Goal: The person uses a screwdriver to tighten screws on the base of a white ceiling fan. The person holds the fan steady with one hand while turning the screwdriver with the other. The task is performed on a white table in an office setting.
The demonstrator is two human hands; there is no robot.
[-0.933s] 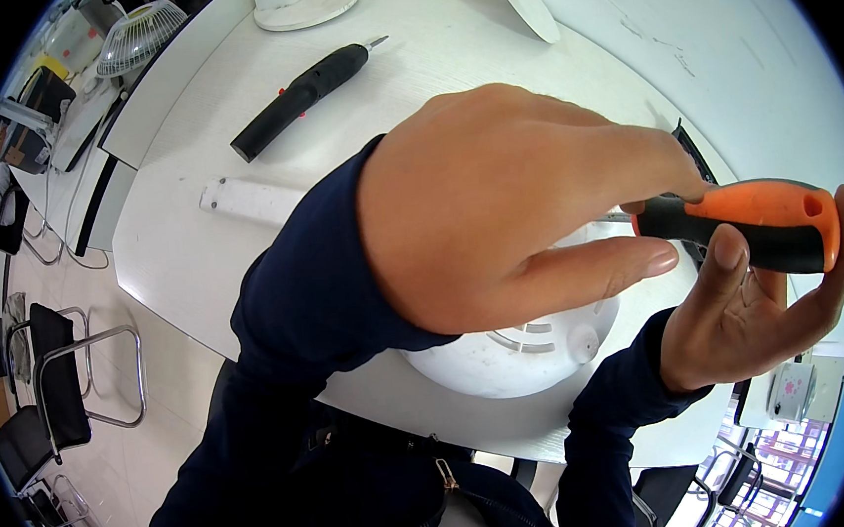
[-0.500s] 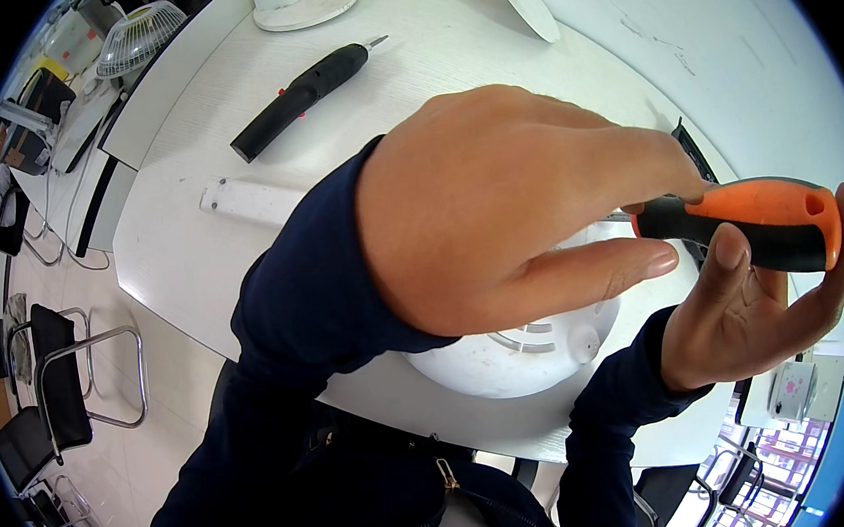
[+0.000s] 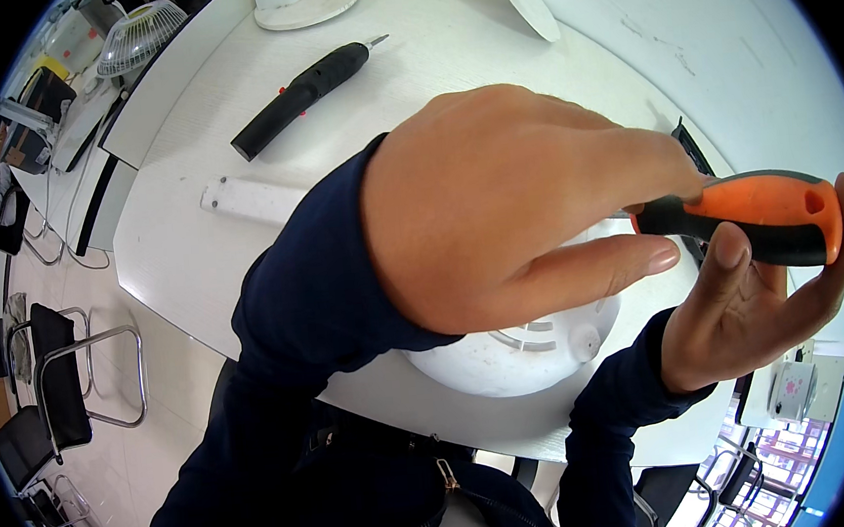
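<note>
Holds the orange-and-black, rounded-handled screwdriver [image 3: 774, 206] pointing toward nine o'clock, at three from the left hand [image 3: 527, 216], of uncertain grip, and twelve from the nearer, clasping right hand [image 3: 732, 323].

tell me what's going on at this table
A person's two hands are at an orange and black screwdriver: the right hand holds the handle, thumb pressed against it, while the left hand is at its front end. Below, partly hidden by the left hand, a round white slotted part rests on the white table. A black power driver lies apart, untouched.
</note>
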